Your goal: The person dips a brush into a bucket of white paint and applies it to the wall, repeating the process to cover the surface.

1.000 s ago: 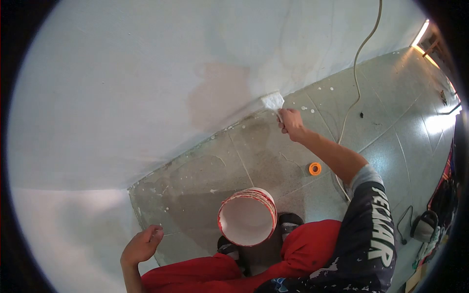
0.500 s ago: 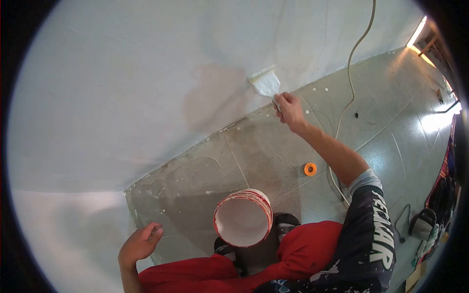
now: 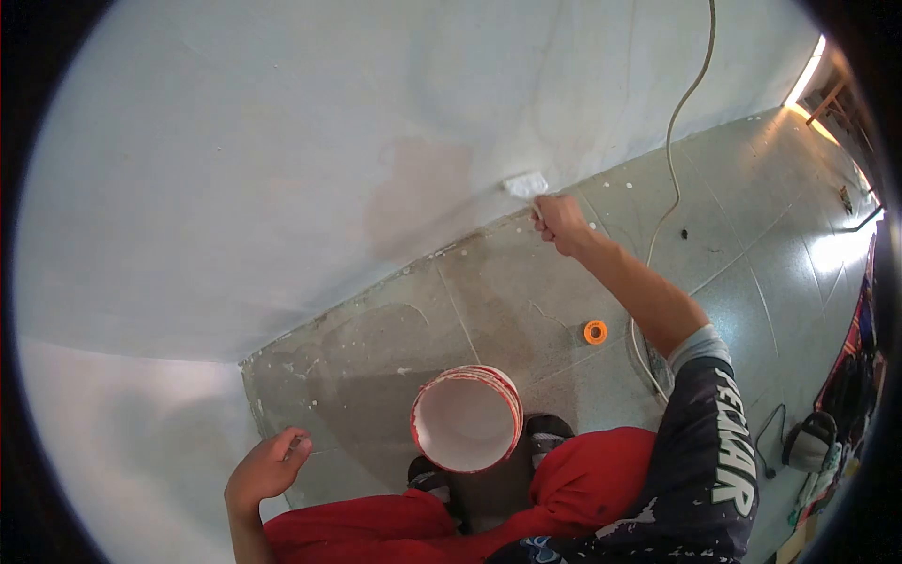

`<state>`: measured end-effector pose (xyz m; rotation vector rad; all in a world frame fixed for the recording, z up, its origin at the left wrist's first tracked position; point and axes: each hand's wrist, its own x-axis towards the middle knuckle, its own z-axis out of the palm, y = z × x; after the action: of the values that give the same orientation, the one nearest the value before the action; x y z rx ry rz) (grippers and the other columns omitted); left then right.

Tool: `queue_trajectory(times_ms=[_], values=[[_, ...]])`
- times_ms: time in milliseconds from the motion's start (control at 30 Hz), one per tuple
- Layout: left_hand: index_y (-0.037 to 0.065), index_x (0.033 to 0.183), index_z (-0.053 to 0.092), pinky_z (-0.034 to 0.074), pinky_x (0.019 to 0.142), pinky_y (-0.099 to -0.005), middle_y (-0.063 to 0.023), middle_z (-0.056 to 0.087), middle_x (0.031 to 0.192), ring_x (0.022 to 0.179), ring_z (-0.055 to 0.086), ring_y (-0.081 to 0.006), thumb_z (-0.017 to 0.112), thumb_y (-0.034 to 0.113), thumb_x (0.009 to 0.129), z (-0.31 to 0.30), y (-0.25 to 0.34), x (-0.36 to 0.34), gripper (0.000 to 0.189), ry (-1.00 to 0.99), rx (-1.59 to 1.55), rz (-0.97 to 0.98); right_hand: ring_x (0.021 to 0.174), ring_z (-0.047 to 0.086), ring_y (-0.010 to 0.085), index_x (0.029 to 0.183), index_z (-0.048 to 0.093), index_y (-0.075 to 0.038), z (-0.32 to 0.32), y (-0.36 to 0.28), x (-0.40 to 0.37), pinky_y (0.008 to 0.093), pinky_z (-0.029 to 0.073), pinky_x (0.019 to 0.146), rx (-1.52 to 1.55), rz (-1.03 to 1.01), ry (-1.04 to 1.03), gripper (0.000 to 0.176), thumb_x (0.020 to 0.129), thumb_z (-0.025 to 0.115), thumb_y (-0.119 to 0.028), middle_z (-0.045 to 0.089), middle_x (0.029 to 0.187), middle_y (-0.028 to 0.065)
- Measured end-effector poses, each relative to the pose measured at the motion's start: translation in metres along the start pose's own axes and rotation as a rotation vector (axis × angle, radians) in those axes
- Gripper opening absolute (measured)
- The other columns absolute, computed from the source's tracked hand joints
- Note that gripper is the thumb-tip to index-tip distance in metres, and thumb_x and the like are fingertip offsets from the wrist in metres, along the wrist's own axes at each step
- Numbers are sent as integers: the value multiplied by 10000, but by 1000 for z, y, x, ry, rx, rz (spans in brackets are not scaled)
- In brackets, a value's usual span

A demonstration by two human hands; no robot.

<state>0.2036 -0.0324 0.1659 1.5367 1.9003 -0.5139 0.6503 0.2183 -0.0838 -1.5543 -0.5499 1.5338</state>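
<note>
My right hand [image 3: 562, 223] grips the handle of a wide paintbrush [image 3: 526, 185] loaded with white paint. Its bristles press against the white wall [image 3: 282, 160] low down, just above the floor joint and right of a brownish unpainted patch [image 3: 418, 193]. My left hand [image 3: 266, 467] hangs loosely curled near the wall corner at the lower left and holds nothing. A white paint bucket [image 3: 466, 418] with a red-streaked rim stands on the floor between my feet, in front of my red trousers [image 3: 583, 484].
A grey speckled floor [image 3: 733, 235] with paint drips runs to the right. A white cable [image 3: 669, 169] trails down the wall and across the floor. A small orange tape roll [image 3: 595, 332] lies near my right arm. Bags and gear [image 3: 813, 442] sit at the right edge.
The brush rose up the wall, then came back down to the wall's base near the floor joint. My left hand and the bucket stayed put.
</note>
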Motion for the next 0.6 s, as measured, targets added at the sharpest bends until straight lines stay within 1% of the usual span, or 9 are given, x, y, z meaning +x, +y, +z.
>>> queue_trajectory(times_ms=[67, 200, 233, 300, 333, 400, 433, 567, 600], values=[[110, 1228, 589, 498, 833, -392, -163, 693, 977, 945, 660, -314, 496, 382, 1022, -1, -1, -1, 353, -17, -12, -14, 548, 457, 130, 763, 532, -8, 6, -36, -34, 305, 299, 423, 33, -39, 8, 164, 894, 528, -106, 541, 724, 67], [104, 1221, 593, 496, 832, -389, -163, 692, 979, 940, 659, -312, 490, 387, 1022, -1, 2, 0, 360, -23, 6, -17, 562, 464, 97, 795, 553, 7, 6, -97, -104, 266, 303, 417, 33, -343, -15, 204, 912, 559, -160, 529, 724, 46], [101, 1217, 594, 495, 830, -387, -163, 691, 977, 935, 658, -312, 489, 385, 1023, -3, 6, 1, 360, -45, 3, -44, 562, 464, 97, 795, 553, 7, 4, -108, -114, 266, 303, 417, 32, -340, -11, 204, 912, 559, -160, 529, 724, 46], [97, 1214, 593, 494, 827, -386, -160, 690, 971, 928, 656, -310, 491, 383, 1022, 2, -2, 7, 360, -23, 5, 1, 547, 459, 92, 817, 570, 1, 1, -125, -125, 259, 313, 412, 109, -506, -92, 232, 920, 570, -207, 538, 737, 38], [92, 1211, 592, 493, 824, -384, -156, 688, 966, 921, 654, -307, 492, 382, 1022, 3, -5, 10, 360, 2, 9, 43, 547, 459, 92, 817, 570, 1, 3, -127, -127, 259, 313, 412, 111, -506, -89, 232, 920, 570, -207, 538, 737, 38], [88, 1206, 593, 493, 826, -383, -156, 688, 972, 926, 654, -306, 493, 379, 1021, 2, -3, 12, 359, -2, 8, 36, 530, 465, 89, 806, 580, -15, 8, -126, -129, 264, 328, 410, 170, -602, -54, 262, 924, 580, -249, 542, 715, 29], [85, 1201, 593, 493, 827, -383, -155, 689, 979, 930, 654, -306, 495, 377, 1020, 2, -1, 12, 358, -5, 2, 28, 530, 465, 89, 806, 580, -15, 9, -119, -121, 264, 328, 410, 173, -600, -55, 262, 924, 580, -249, 542, 715, 29], [86, 1196, 595, 493, 833, -384, -155, 691, 999, 948, 656, -310, 493, 373, 1020, -2, 8, 12, 352, -25, 2, 17, 528, 507, 97, 781, 590, -16, 11, -41, -42, 277, 379, 425, 12, -469, 51, 291, 901, 589, -281, 549, 660, 25], [74, 1210, 582, 498, 852, -400, -177, 684, 1060, 988, 652, -337, 485, 398, 1018, -3, 9, 12, 389, -46, 3, -4, 527, 509, 101, 792, 596, -13, 9, -25, -32, 281, 386, 428, -22, -423, 85, 283, 897, 581, -276, 554, 665, 26]])
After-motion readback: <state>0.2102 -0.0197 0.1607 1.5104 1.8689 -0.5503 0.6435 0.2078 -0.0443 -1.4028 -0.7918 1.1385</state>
